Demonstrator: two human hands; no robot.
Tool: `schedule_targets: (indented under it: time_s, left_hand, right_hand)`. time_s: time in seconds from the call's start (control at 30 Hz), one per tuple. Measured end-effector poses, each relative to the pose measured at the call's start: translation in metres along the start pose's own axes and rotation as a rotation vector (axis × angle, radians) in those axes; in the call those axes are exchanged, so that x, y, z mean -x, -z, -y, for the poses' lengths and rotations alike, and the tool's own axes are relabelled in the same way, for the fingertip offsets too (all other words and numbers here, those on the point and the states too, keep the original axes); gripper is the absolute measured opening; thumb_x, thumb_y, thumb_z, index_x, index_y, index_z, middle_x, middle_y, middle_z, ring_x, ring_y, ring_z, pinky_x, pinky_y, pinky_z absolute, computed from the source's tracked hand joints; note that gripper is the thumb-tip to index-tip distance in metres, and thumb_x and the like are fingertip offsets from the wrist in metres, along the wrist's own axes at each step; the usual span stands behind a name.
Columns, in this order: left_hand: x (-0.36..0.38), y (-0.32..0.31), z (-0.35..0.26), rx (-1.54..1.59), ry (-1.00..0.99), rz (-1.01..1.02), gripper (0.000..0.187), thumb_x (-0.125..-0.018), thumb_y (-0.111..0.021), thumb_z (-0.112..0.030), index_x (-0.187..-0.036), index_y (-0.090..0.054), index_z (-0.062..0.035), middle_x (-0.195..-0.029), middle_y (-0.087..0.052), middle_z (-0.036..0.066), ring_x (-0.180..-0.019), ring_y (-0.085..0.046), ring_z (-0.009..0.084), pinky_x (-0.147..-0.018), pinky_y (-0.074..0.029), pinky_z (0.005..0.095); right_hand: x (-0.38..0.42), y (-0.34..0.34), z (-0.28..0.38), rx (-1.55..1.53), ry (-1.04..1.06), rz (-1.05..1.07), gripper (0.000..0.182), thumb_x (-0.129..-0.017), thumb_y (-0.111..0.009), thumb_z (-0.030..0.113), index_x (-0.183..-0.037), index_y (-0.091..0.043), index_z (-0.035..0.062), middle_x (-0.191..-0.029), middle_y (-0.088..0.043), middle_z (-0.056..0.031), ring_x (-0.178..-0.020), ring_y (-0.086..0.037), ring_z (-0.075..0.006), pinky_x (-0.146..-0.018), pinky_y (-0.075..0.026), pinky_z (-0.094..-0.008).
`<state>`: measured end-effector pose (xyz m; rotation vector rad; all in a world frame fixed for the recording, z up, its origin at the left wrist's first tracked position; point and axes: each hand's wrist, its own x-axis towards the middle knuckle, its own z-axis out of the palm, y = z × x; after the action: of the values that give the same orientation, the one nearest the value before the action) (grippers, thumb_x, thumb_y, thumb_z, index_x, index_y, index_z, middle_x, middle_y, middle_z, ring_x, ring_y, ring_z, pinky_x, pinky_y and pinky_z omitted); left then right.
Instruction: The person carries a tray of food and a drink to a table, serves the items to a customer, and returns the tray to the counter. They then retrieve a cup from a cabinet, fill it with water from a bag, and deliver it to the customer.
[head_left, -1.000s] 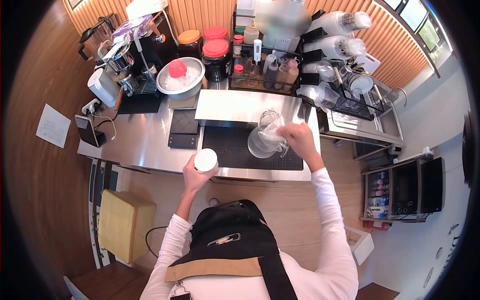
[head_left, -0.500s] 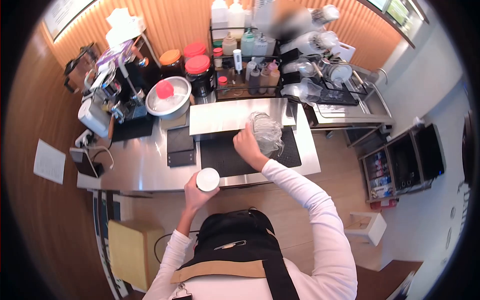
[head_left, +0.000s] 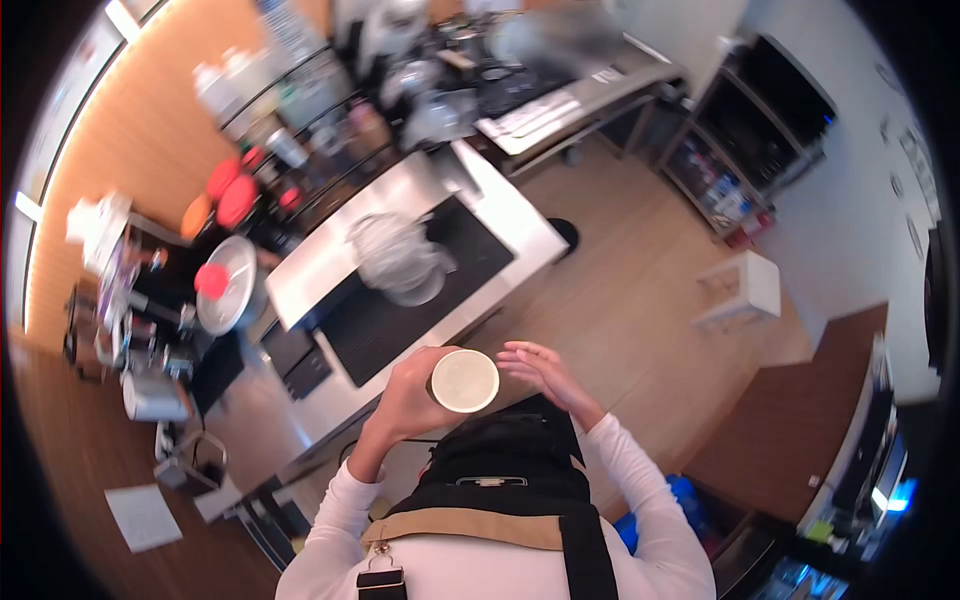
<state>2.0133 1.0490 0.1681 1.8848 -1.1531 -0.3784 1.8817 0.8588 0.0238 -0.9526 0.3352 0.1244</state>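
My left hand (head_left: pixel 408 392) is wrapped round a white paper cup (head_left: pixel 465 381), held upright in front of my apron, its round top facing the camera. Just right of the cup is my right hand (head_left: pixel 540 374), its fingers stretched out and holding nothing. A bundle of clear plastic (head_left: pixel 400 255) lies on the counter, over the edge of the black mat (head_left: pixel 470 250).
A metal bowl (head_left: pixel 232 290) with a red object stands at the counter's left, near red-lidded jars (head_left: pixel 237 201). Bottles fill a black rack behind. A white stool (head_left: pixel 745 285) is on the floor at right, with a brown desk (head_left: pixel 800 430) below it.
The view has turned to the right. My right hand has left the plastic bundle and come beside the cup, fingers open. The cup remains in my left hand, now nearer my body's middle.
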Motion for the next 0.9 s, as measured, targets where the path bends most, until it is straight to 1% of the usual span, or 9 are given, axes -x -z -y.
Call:
schedule_targets:
  time_s: [0.03,0.1,0.2,0.33,0.53,0.57,0.6,0.7,0.9]
  left_hand:
    - [-0.020,-0.014,-0.011,0.012,-0.038,0.045,0.052,-0.051,-0.080,-0.015,-0.098,-0.060,-0.0019,-0.094,-0.063,0.013,-0.085,-0.061,0.0273,-0.076,-0.048,0.0336]
    - [-0.065,-0.046,-0.033,0.039,-0.134,0.124,0.052,-0.051,-0.080,-0.015,-0.097,-0.060,-0.0021,-0.092,-0.063,0.013,-0.085,-0.061,0.0271,-0.076,-0.049,0.0335]
    - [-0.130,-0.109,-0.071,0.095,-0.228,0.179,0.055,-0.048,-0.082,-0.016,-0.096,-0.060,-0.0017,-0.090,-0.064,0.012,-0.081,-0.064,0.0238,-0.073,-0.050,0.0306]
    - [-0.207,-0.196,-0.121,0.160,-0.366,0.311,0.052,-0.049,-0.083,-0.015,-0.094,-0.060,-0.0042,-0.086,-0.063,0.010,-0.079,-0.062,0.0246,-0.070,-0.050,0.0321]
    - [-0.290,-0.324,-0.217,0.286,-0.709,0.628,0.050,-0.048,-0.080,-0.010,-0.093,-0.059,-0.0037,-0.086,-0.063,0.011,-0.077,-0.061,0.0263,-0.069,-0.050,0.0334]
    - [-0.297,-0.343,-0.231,0.312,-0.783,0.686,0.050,-0.048,-0.080,-0.010,-0.093,-0.059,-0.0035,-0.086,-0.063,0.011,-0.077,-0.061,0.0265,-0.069,-0.050,0.0336]
    - [-0.306,-0.365,-0.240,0.310,-0.858,0.741,0.049,-0.051,-0.082,-0.014,-0.092,-0.059,-0.0009,-0.084,-0.063,0.010,-0.075,-0.063,0.0184,-0.069,-0.050,0.0291]
    - [-0.308,-0.420,-0.279,0.460,-0.905,1.000,0.051,-0.051,-0.083,-0.015,-0.093,-0.059,-0.0007,-0.086,-0.064,0.008,-0.078,-0.062,0.0158,-0.070,-0.050,0.0288]
    - [-0.278,-0.511,-0.314,0.660,-0.844,1.441,0.055,-0.053,-0.083,-0.014,-0.099,-0.058,0.0002,-0.092,-0.063,0.010,-0.087,-0.061,0.0177,-0.076,-0.049,0.0310]
  right_hand:
    - [0.015,0.003,0.010,-0.399,0.015,-0.023,0.043,-0.093,-0.041,0.028,-0.125,-0.041,-0.0010,-0.126,-0.047,-0.0154,-0.115,-0.048,-0.0241,-0.095,-0.039,-0.0382]
    - [0.042,0.010,0.042,-0.714,0.042,0.068,0.052,-0.094,-0.035,0.037,-0.128,-0.036,-0.0017,-0.128,-0.044,-0.0165,-0.117,-0.045,-0.0250,-0.099,-0.035,-0.0383]
    - [0.085,0.044,0.086,-0.832,0.191,0.117,0.057,-0.094,-0.031,0.043,-0.132,-0.032,0.0000,-0.132,-0.041,-0.0127,-0.121,-0.040,-0.0219,-0.103,-0.030,-0.0374]
    - [0.138,0.100,0.140,-0.837,0.403,-0.080,0.055,-0.094,-0.031,0.044,-0.131,-0.034,0.0028,-0.129,-0.044,-0.0073,-0.118,-0.042,-0.0185,-0.099,-0.032,-0.0357]
    - [0.213,0.180,0.164,-0.911,1.035,-0.113,0.040,-0.095,-0.034,0.035,-0.121,-0.043,0.0051,-0.122,-0.049,-0.0049,-0.112,-0.046,-0.0163,-0.094,-0.037,-0.0335]
    - [0.226,0.187,0.166,-0.918,1.109,-0.206,0.040,-0.095,-0.035,0.034,-0.120,-0.044,0.0049,-0.120,-0.049,-0.0052,-0.110,-0.046,-0.0161,-0.094,-0.037,-0.0332]
    - [0.236,0.193,0.167,-0.932,1.181,-0.296,0.039,-0.095,-0.036,0.034,-0.118,-0.045,0.0046,-0.119,-0.050,-0.0055,-0.109,-0.047,-0.0158,-0.094,-0.037,-0.0329]
    - [0.270,0.196,0.166,-0.947,1.356,-0.609,0.035,-0.095,-0.038,0.031,-0.117,-0.046,0.0050,-0.113,-0.052,-0.0046,-0.103,-0.048,-0.0147,-0.090,-0.039,-0.0313]
    - [0.314,0.203,0.138,-0.883,1.583,-1.008,0.031,-0.095,-0.038,0.028,-0.117,-0.045,0.0066,-0.109,-0.052,-0.0030,-0.096,-0.050,-0.0146,-0.088,-0.041,-0.0303]
